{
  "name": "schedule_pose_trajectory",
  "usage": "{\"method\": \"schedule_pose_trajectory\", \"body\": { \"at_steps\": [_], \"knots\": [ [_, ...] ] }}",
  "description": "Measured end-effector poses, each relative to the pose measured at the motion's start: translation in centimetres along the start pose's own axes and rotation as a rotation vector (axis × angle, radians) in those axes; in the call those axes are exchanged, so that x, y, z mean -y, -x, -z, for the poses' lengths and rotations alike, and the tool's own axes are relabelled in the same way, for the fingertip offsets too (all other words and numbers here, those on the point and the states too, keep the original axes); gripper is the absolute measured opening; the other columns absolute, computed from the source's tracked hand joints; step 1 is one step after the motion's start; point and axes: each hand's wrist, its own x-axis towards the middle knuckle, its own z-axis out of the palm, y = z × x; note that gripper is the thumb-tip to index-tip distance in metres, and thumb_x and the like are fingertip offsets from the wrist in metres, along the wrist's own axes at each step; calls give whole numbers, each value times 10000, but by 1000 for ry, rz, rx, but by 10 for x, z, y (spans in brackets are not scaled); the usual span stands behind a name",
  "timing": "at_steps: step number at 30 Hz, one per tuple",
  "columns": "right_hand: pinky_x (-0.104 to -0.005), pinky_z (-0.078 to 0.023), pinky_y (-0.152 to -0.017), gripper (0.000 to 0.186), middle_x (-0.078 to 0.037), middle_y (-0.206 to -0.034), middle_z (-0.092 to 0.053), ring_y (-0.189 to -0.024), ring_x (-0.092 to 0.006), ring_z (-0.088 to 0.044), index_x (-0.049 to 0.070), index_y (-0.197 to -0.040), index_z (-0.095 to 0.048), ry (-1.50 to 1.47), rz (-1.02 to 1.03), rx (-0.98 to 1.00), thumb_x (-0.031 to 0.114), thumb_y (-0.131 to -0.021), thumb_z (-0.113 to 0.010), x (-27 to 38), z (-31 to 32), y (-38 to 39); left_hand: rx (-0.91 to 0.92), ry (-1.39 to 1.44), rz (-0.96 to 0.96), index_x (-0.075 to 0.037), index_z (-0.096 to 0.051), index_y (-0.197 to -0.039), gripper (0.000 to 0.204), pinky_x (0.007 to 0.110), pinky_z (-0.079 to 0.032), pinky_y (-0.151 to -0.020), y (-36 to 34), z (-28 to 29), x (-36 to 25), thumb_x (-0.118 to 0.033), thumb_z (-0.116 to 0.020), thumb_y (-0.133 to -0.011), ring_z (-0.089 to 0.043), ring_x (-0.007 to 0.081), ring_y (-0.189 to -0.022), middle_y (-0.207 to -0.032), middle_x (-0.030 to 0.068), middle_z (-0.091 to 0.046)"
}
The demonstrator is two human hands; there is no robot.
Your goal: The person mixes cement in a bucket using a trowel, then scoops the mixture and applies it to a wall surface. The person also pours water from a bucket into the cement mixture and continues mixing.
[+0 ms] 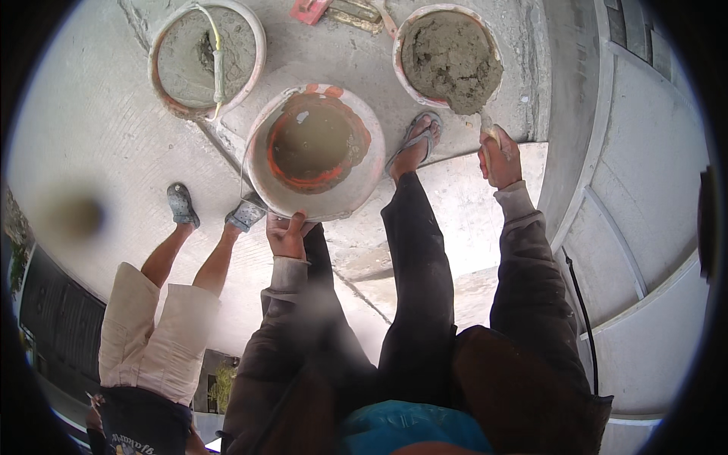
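My left hand point(287, 236) grips the near rim of a pale bucket point(362, 171), thumb over the edge. Its inside is orange, and murky grey water point(312, 144) lies at the bottom. A thin wire handle hangs at its left side. Out to the right, my right hand point(500, 158) is closed around the handle of a trowel point(489, 130). The trowel's blade is hidden by wet mortar point(451, 61), which fills a second bucket point(399, 68) and bulges over its near rim.
At the upper left stands another bucket point(155, 72) of grey mortar, its handle point(218, 76) lying across it. A red tool point(309, 10) and a mortar-stained wooden piece point(355, 14) lie between the buckets. A person in beige shorts point(155, 334) stands at left. A white wall point(644, 189) runs along the right.
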Motion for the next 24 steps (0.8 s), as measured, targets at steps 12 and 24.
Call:
{"method": "schedule_pose_trajectory", "body": {
  "at_steps": [12,24],
  "knots": [
    [-389,-523,-628,287,-93,-797,-637,-729,-301,-670,70,-1091,-582,573,822,-5,218,-855,-651,198,-241,48,-8,132,-14,16,-442,-1319,499,376,-611,-834,25,73,8,-15,-658,-869,-657,254,-1041,-1198,172,-608],
    [-432,-542,-738,411,-97,-1094,-664,-951,-328,-676,127,-1202,-536,567,883,-202,179,-822,-683,196,-260,68,-67,130,15,20,-442,-1324,530,381,-625,-790,23,101,-6,1,-665,-844,-649,250,-1038,-1190,170,-610]
  ]
}}
